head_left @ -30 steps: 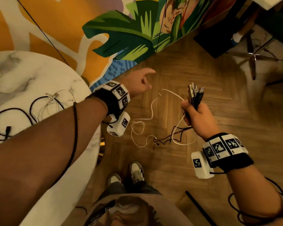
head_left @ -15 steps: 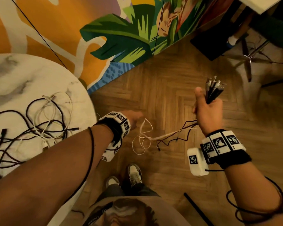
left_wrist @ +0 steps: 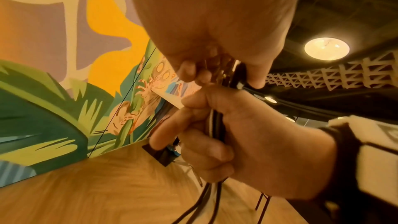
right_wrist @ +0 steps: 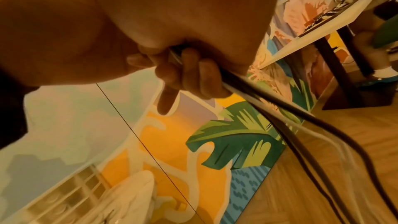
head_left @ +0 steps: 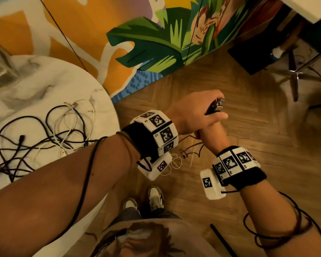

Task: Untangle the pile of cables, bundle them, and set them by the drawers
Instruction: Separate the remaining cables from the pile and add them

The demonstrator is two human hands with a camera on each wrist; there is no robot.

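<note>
Both hands grip one bunch of cables (left_wrist: 216, 125) over the wooden floor (head_left: 258, 138): the right hand (left_wrist: 243, 144) fists its middle, the left hand (head_left: 195, 112) pinches the plugs. At nine o'clock, a tangled pile (head_left: 44, 134) covers the marble table (head_left: 50, 84); at twelve, a painted wall (head_left: 156, 43).

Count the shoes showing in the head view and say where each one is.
2. The left shoe and the right shoe stand side by side on the wooden floor, below the hands. Nothing suggests more, though the arms hide some floor.
</note>
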